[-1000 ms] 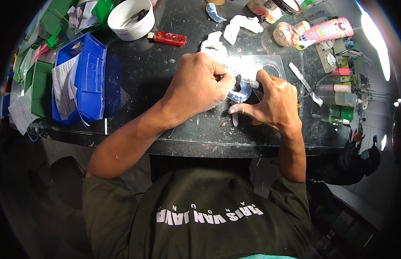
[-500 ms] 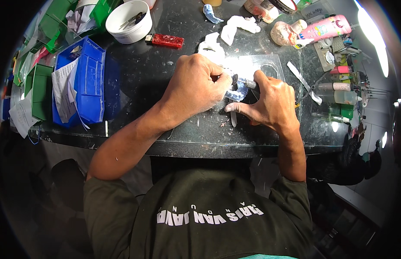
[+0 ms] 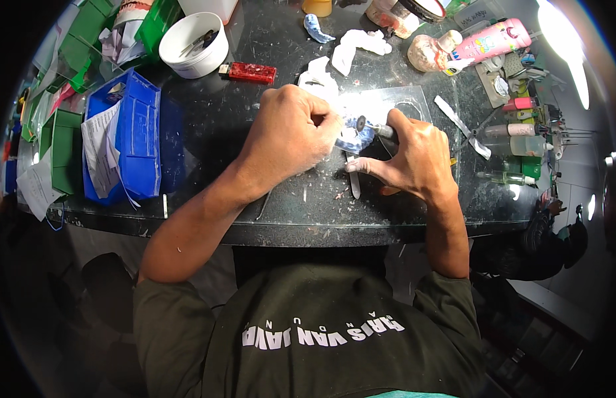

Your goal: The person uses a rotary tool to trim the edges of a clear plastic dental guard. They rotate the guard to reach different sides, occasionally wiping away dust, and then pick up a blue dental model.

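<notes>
My left hand (image 3: 294, 129) is closed, thumb and fingertips pinched together; whatever they hold is hidden or too small to make out. My right hand (image 3: 414, 156) grips a metal rotary handpiece (image 3: 383, 130), its dark cutting disc (image 3: 361, 123) pointing toward my left fingertips with a small gap between. Beneath the disc lies a blue horseshoe-shaped dental piece (image 3: 353, 141), partly covered by the tool. A clear plastic sheet (image 3: 419, 99) lies under bright light behind my right hand. Below my right thumb a thin flat blade-like strip (image 3: 355, 185) rests on the dark table (image 3: 208, 142).
White plaster-like pieces (image 3: 356, 48), a blue curved piece (image 3: 318, 28) and a red lighter (image 3: 251, 72) lie beyond my hands. To the left stand a white tub (image 3: 200, 66) and a blue bin (image 3: 136, 136). At right are a pink bottle (image 3: 495, 41) and several small bottles (image 3: 525, 144).
My left hand has drawn slightly left, away from the disc, uncovering more of the disc and the blue dental piece. My right hand stays almost in place. The whole view has shifted slightly.
</notes>
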The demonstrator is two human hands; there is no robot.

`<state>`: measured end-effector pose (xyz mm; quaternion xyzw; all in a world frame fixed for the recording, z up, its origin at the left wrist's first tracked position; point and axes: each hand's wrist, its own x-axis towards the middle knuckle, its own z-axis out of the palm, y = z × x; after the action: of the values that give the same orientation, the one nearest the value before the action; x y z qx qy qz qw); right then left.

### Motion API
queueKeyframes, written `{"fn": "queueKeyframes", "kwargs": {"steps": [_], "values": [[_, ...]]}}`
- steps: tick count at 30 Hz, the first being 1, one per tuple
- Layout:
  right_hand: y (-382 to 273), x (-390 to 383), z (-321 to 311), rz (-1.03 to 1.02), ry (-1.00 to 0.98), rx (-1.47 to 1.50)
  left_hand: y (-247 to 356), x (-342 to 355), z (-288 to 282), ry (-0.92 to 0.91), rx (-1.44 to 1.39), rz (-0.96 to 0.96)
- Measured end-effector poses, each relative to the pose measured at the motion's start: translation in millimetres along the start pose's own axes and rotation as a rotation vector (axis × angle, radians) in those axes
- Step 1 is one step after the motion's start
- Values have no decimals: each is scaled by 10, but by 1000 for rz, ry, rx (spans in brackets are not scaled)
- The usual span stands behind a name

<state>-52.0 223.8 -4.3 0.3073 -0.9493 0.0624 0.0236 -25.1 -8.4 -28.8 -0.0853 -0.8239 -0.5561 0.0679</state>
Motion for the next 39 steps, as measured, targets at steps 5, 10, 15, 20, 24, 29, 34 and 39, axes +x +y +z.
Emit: {"fn": "queueKeyframes", "kwargs": {"steps": [5, 10, 15, 20, 24, 29, 34, 39], "values": [[162, -24, -258, 202, -13, 437, -111, 91, -179, -117, 224, -14], [538, -95, -121, 235, 226, 388, -153, 84, -139, -244, 295, 255], [639, -83, -84, 346, 201, 382, -10, 68, -51, -289, 499, 404], [676, -163, -71, 389, 102, 357, 148, 94, 241, -230, 598, 497], [790, -251, -67, 407, 150, 369, 56, 97, 324, -300, 642, 442], [800, -248, -144, 399, 157, 431, -23, 132, 133, -350, 320, 353], [831, -311, -168, 419, 193, 425, -172, 89, 104, -285, -380, 269], [825, -274, -214, 513, 60, 419, -150, 68, 109, -289, -496, 331]]}}
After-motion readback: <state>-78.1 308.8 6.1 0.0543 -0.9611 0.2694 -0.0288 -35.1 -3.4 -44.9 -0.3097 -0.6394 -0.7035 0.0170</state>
